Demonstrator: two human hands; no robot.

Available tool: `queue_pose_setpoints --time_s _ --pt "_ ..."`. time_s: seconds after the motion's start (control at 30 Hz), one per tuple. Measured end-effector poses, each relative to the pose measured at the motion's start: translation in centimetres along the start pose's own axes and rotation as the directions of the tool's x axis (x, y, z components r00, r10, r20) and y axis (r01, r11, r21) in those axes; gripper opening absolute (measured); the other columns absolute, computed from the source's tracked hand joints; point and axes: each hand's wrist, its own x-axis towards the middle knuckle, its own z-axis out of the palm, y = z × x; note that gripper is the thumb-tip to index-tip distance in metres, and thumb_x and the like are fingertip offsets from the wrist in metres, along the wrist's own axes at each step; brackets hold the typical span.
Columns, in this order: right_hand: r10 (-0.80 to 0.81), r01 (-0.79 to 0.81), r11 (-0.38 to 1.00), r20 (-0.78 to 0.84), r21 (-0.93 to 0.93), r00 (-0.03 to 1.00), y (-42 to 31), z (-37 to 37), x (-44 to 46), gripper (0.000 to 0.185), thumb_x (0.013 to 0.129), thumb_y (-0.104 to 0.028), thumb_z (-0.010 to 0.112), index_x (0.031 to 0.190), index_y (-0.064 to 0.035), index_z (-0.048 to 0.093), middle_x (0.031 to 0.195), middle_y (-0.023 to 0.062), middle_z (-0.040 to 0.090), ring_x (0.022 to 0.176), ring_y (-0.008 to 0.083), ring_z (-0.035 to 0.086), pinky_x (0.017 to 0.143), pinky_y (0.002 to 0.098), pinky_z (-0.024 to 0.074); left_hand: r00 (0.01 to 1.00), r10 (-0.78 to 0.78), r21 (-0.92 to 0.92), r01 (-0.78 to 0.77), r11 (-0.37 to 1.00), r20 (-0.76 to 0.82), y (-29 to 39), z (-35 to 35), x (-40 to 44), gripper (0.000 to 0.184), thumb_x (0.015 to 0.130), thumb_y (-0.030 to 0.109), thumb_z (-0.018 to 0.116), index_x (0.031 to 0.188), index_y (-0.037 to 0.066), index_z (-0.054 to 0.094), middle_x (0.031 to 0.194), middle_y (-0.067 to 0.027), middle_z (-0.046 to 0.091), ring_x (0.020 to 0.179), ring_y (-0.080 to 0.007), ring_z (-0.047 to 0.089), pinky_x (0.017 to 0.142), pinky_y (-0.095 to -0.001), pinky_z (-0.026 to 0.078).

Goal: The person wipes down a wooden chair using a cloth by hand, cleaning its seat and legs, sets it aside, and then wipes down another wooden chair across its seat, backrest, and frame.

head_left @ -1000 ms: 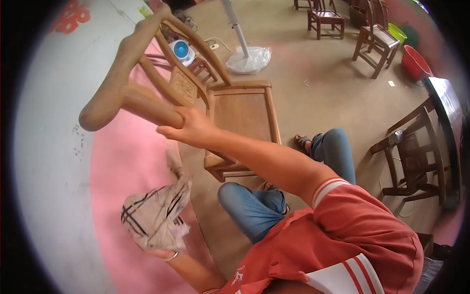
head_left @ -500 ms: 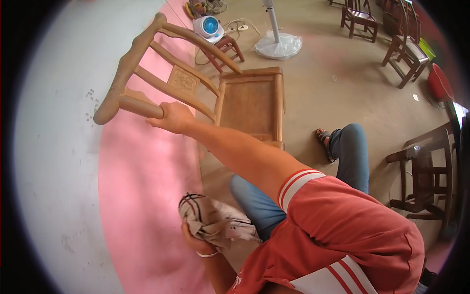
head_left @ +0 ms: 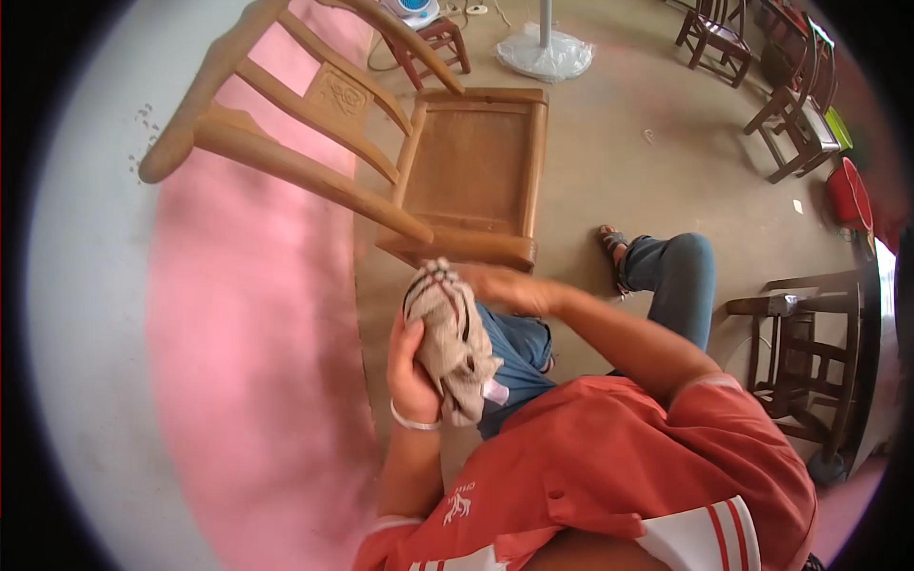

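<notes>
Bunched up in my left hand (head_left: 411, 376), which wears a white bracelet, is a beige checked cloth (head_left: 452, 347). My right hand (head_left: 500, 287) is right beside the cloth's upper edge, blurred by motion, its fingers partly hidden, so its grip cannot be made out. Just beyond both hands stands a light wooden chair (head_left: 471, 162), with its seat toward the middle and its slatted, carved backrest reaching to the upper left. Neither hand is on the backrest.
A pink and white wall (head_left: 257, 381) runs along the left. At the top are a small red-brown stool (head_left: 433, 48) and a plastic-wrapped stand base (head_left: 545, 52). Dark wooden chairs (head_left: 804, 124) and a red basin (head_left: 847, 195) are at the right.
My right hand has let go of the chair's backrest and come back beside the cloth. My left hand has lifted the cloth up toward the chair seat. The view has shifted slightly.
</notes>
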Motion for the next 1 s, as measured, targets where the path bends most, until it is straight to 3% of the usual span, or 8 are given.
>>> queue_pose_setpoints --time_s 0.2,0.3,0.37,0.47,0.53,0.63,0.83,1.0 --pt "0.342 -0.331 0.936 -0.085 0.123 0.936 1.1 2.5 -7.9 0.035 0.098 -0.034 0.05 0.111 -0.0028 0.058 0.092 0.0017 0.062 0.08 0.0106 0.057 0.072 0.0248 0.0483 0.875 -0.407 0.003 0.421 0.907 0.264 -1.7 -0.4 6.6 0.042 0.089 0.018 0.052 0.127 0.0 0.054 0.118 -0.0121 0.062 0.108 -0.0214 0.06 0.098 -0.0345 0.046" --pt "0.279 -0.267 0.96 -0.392 0.088 0.876 -2.9 -1.1 -4.7 0.034 0.095 -0.035 0.05 0.105 -0.004 0.059 0.086 0.0026 0.061 0.076 0.0117 0.054 0.066 0.028 0.0472 0.959 -0.135 0.346 0.043 0.937 0.248 0.3 -3.3 12.2 0.044 0.09 0.028 0.059 0.122 -0.002 0.057 0.111 -0.0082 0.065 0.106 -0.019 0.06 0.094 -0.0318 0.047" --pt "0.158 -0.267 0.954 -0.528 -0.136 0.835 -4.9 -5.3 -0.3 0.042 0.093 -0.041 0.049 0.093 -0.001 0.061 0.078 0.0056 0.058 0.075 0.014 0.053 0.066 0.0327 0.0458 0.999 -0.051 0.857 0.037 0.513 -0.012 3.0 -4.9 15.0 0.052 0.09 0.038 0.063 0.122 -0.003 0.056 0.11 -0.0085 0.064 0.107 -0.019 0.059 0.093 -0.0315 0.046" --pt "-0.059 -0.126 0.942 -0.527 -0.31 0.848 -8.2 -9.5 6.9 0.041 0.094 -0.042 0.05 0.094 -0.0026 0.061 0.08 0.0019 0.056 0.073 0.0108 0.049 0.063 0.0307 0.043 0.961 0.264 0.963 0.008 0.268 -0.081 6.8 -3.8 18.1 0.06 0.088 0.043 0.067 0.124 -0.002 0.054 0.109 -0.0104 0.064 0.106 -0.02 0.059 0.092 -0.0315 0.046" --pt "-0.192 -0.274 0.746 -0.59 -0.607 0.785 -6.2 -13.9 11.0 0.052 0.087 -0.046 0.056 0.116 -0.0033 0.06 0.1 0.0188 0.065 0.097 0.0332 0.062 0.086 0.0403 0.0474 0.916 0.398 0.676 -0.327 0.66 0.055 7.5 -4.9 21.9 0.057 0.086 0.039 0.07 0.123 -0.001 0.054 0.11 -0.0137 0.064 0.106 -0.0227 0.06 0.089 -0.0335 0.049" --pt "-0.179 -0.543 0.649 -0.8 -0.533 0.572 -1.7 -17.1 12.6 0.071 0.081 -0.053 0.06 0.137 -0.0112 0.046 0.135 0.0227 0.049 0.124 0.0401 0.048 0.101 0.0462 0.041 0.981 0.11 0.154 -0.135 0.979 0.161 6.7 -4.5 24.9 0.043 0.084 0.033 0.072 0.11 0.002 0.058 0.099 -0.0118 0.064 0.093 -0.0222 0.062 0.079 -0.0349 0.052" --pt "-0.123 -0.593 0.063 -0.596 -0.803 0.794 7.4 -10.5 8.9 0.073 0.085 -0.06 0.05 0.143 -0.0165 0.041 0.15 0.0209 0.032 0.141 0.0381 0.023 0.113 0.0526 0.0207 0.949 0.297 0.19 -0.274 0.943 -0.104 5.0 -1.9 24.2 0.015 0.084 0.015 0.064 0.082 0.006 0.053 0.067 -0.0054 0.052 0.061 -0.0191 0.053 0.063 -0.0353 0.049" --pt "-0.056 -0.086 0.193 -0.098 -0.977 0.994 7.3 -8.8 5.9 0.062 0.09 -0.053 0.049 0.14 -0.0176 0.047 0.151 0.0156 0.032 0.143 0.0361 0.02 0.115 0.0485 0.0183 0.942 0.32 0.223 -0.292 0.93 -0.099 4.3 0.1 22.0 0.018 0.083 0.013 0.067 0.093 0.002 0.057 0.07 -0.0065 0.056 0.064 -0.0199 0.056 0.068 -0.0378 0.049"
